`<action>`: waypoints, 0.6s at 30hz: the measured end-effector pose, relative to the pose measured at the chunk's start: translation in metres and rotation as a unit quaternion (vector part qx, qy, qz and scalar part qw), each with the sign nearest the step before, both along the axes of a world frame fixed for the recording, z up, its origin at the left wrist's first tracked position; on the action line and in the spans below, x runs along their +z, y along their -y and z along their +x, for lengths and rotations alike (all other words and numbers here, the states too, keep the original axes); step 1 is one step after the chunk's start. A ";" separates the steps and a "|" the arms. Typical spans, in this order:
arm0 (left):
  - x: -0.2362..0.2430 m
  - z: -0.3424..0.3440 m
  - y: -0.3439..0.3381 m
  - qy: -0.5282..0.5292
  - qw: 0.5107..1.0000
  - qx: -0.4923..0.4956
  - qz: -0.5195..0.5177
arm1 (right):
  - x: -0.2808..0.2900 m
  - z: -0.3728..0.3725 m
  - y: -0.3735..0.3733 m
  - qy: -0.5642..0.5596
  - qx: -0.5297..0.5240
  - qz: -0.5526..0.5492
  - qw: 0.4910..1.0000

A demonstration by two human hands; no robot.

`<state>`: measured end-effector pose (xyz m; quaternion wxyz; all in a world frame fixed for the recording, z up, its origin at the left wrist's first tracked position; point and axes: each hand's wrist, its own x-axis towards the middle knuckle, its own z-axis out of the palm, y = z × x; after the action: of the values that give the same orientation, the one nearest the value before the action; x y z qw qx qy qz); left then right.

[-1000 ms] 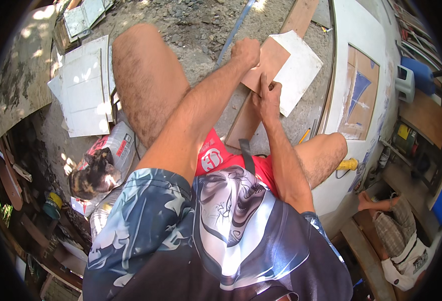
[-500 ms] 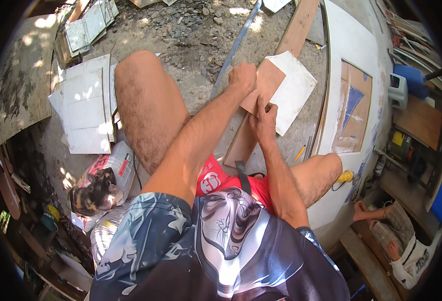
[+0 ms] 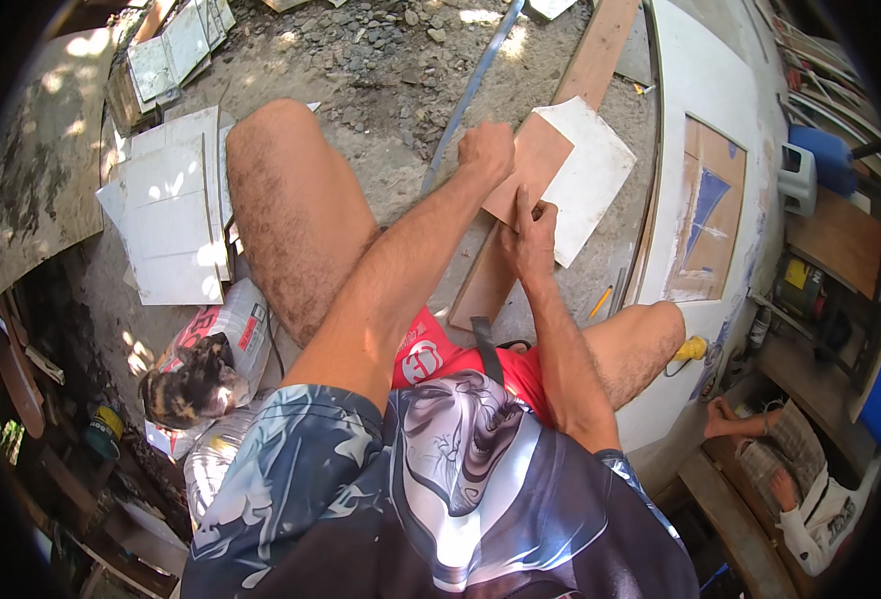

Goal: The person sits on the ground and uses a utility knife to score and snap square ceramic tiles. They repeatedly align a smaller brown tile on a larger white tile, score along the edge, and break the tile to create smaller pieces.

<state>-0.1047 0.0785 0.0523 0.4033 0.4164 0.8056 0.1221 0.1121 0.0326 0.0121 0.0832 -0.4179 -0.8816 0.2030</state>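
Note:
A small brown plywood piece [image 3: 532, 160] lies on a white, angular board [image 3: 600, 175], both across a long wooden plank [image 3: 482, 285]. My left hand [image 3: 487, 150] is closed in a fist at the left edge of the plywood piece. Whatever is in its fingers, if anything, is hidden. At the lower corner of that piece, my right hand [image 3: 532, 238] grips the edge, one finger stretched along the top face. A blue metal strip [image 3: 472, 90] runs along the ground just beyond my left hand.
White panels [image 3: 171, 210] are stacked at left, near a cat [image 3: 196, 384] on a sack [image 3: 236, 324]. To the right lie a pencil [image 3: 601, 301], a white door-like panel [image 3: 675, 60] and a yellow-ended tool [image 3: 692, 348]. Another person's legs [image 3: 785, 454] show at lower right.
Both hands stay at the plywood piece with almost no movement. The whole view has shifted slightly. The cat's head has turned, and the other person's hand has moved a little.

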 end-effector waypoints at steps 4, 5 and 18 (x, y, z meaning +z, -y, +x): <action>0.000 0.001 0.000 -0.009 1.000 -0.010 0.004 | -0.005 0.001 0.001 -0.008 0.003 0.011 1.000; -0.001 0.000 -0.001 -0.012 1.000 -0.014 0.005 | -0.004 0.001 0.000 -0.008 0.000 0.007 1.000; -0.026 0.003 -0.001 -0.052 0.997 -0.015 0.049 | 0.001 -0.002 -0.002 -0.016 0.000 -0.001 1.000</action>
<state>-0.1017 0.0799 0.0262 0.3417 0.4532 0.8125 0.1334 0.1102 0.0342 0.0131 0.0966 -0.4147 -0.8800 0.2103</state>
